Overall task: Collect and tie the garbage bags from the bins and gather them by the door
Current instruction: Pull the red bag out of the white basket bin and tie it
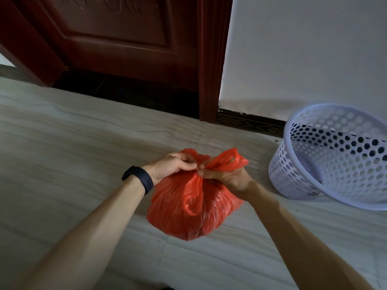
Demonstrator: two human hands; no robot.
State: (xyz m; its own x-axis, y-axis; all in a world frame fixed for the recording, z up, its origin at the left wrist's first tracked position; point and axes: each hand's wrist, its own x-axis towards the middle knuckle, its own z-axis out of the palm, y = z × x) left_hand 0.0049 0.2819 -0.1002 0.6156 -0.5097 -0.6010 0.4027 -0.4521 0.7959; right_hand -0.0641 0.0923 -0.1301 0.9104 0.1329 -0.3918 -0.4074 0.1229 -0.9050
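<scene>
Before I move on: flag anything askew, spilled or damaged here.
The white perforated bin by the wall is tipped toward the camera, not upright, with no liner visible. Nothing spilled on the floor; the red bag looks intact.

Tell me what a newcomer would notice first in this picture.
The bright red bag is mid-frame, its neck pinched between the left hand and the right hand. A pale perforated basket stands at the right by the wall, and a dark red door fills the upper left.
</scene>
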